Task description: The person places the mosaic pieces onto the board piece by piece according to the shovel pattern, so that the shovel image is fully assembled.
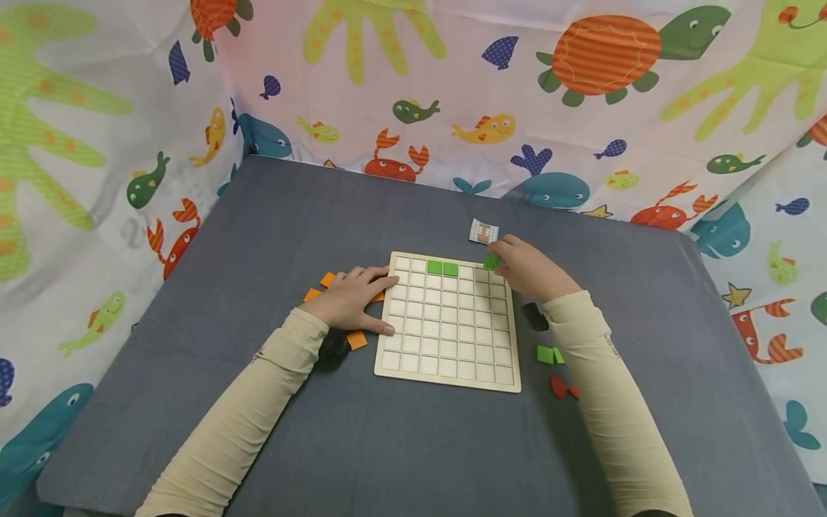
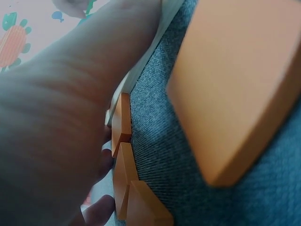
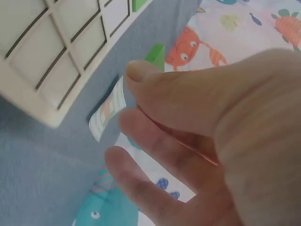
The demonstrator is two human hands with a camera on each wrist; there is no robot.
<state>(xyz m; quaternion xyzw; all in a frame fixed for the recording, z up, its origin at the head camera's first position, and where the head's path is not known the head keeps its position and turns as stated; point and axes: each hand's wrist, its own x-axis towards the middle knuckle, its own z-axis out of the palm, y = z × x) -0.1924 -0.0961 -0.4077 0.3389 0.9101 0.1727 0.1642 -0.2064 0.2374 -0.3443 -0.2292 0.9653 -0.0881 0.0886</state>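
Observation:
A light wooden grid board (image 1: pixel 446 337) lies on the grey table. Two green square tiles (image 1: pixel 442 268) sit side by side in its top row. My left hand (image 1: pixel 352 298) rests at the board's left edge, fingers spread and thumb on the rim. Orange tiles (image 1: pixel 357 339) lie around and partly under that hand; in the left wrist view one orange tile (image 2: pixel 235 84) looms close. My right hand (image 1: pixel 526 269) pinches a green tile (image 1: pixel 492 261) over the board's top right corner. In the right wrist view, the thumb mostly hides this green tile (image 3: pixel 156 56).
A small printed card (image 1: pixel 483 231) with a grid pattern lies just beyond the board. Loose green pieces (image 1: pixel 545 354) and red pieces (image 1: pixel 558 386) lie right of the board, partly behind the right sleeve. A sea-animal patterned cloth (image 1: pixel 439 93) borders the table's back and sides.

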